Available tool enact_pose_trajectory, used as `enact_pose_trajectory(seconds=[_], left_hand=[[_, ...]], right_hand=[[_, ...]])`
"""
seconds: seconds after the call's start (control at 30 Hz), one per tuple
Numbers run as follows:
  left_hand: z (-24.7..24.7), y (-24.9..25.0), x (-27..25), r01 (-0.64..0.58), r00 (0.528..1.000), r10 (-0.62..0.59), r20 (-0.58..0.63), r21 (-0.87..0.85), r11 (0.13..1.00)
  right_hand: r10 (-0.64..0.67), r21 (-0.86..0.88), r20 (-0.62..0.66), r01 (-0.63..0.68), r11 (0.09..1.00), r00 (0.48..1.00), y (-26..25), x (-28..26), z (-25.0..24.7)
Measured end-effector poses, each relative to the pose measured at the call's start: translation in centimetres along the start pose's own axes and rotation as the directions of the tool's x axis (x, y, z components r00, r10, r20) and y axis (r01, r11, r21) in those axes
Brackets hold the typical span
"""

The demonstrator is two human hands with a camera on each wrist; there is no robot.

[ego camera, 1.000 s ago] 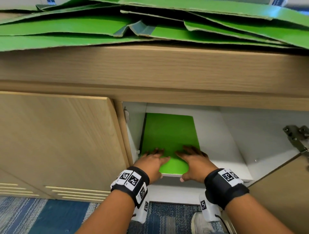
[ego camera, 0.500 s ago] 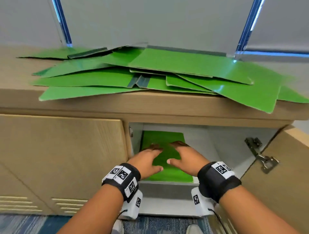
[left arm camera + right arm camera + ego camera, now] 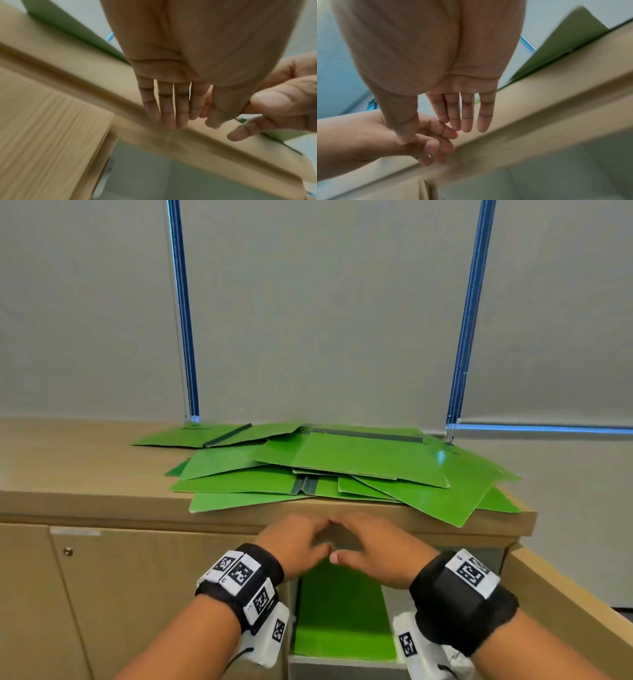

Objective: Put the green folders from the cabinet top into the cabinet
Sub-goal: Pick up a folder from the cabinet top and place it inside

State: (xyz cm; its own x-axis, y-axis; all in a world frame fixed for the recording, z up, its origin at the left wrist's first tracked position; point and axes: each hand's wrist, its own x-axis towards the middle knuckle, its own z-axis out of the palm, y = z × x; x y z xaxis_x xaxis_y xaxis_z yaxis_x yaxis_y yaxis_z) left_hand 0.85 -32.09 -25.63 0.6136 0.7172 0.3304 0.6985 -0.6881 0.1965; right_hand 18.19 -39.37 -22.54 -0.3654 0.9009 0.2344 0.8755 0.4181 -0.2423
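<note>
Several green folders (image 3: 342,470) lie in a loose overlapping pile on the wooden cabinet top (image 3: 85,460). One green folder (image 3: 342,621) lies flat on the white shelf inside the open cabinet. My left hand (image 3: 301,539) and right hand (image 3: 370,546) hover side by side in front of the cabinet's front edge, above the shelf and below the pile. Both hold nothing. The left wrist view shows the left hand (image 3: 171,108) with straight fingers against the wooden edge. The right wrist view shows the right hand (image 3: 462,111) the same way, with folder edges (image 3: 570,44) overhanging above.
The left cabinet door (image 3: 137,594) is closed; the right door (image 3: 565,604) stands swung open toward me. Grey roller blinds with blue cords (image 3: 183,313) hang behind the cabinet top. The pile's right corner (image 3: 455,515) juts over the front edge.
Both hands have let go of the folder on the shelf and risen out of the cabinet to its front edge. My view has tilted up to the pile and blinds.
</note>
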Motion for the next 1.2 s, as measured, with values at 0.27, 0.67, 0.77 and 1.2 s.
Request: enact_pose_trajectory(seconds=[0.27,0.67,0.77,1.2], left_hand=[[-6.6,0.9,5.7,0.021,0.989,0.0,-0.147,0.14,0.99],[-4.8,0.3,10.7,0.058,0.985,-0.126,0.118,0.459,0.886],[-5.2,0.7,10.4,0.101,0.991,-0.13,0.029,0.473,0.875],[-8.1,7.5,6.6,-0.011,0.931,0.1,-0.35,0.248,0.969]], right_hand=[[0.189,0.081,-0.133,-0.18,0.98,0.973,0.7,2.5,-6.9],[0.407,0.418,-0.186,-0.303,0.856,0.894,5.1,1.9,-6.7],[0.465,0.587,-0.145,-0.303,0.751,0.873,5.1,1.9,-7.0],[0.569,0.98,-0.175,0.088,0.177,0.803,1.9,5.1,-8.7]])
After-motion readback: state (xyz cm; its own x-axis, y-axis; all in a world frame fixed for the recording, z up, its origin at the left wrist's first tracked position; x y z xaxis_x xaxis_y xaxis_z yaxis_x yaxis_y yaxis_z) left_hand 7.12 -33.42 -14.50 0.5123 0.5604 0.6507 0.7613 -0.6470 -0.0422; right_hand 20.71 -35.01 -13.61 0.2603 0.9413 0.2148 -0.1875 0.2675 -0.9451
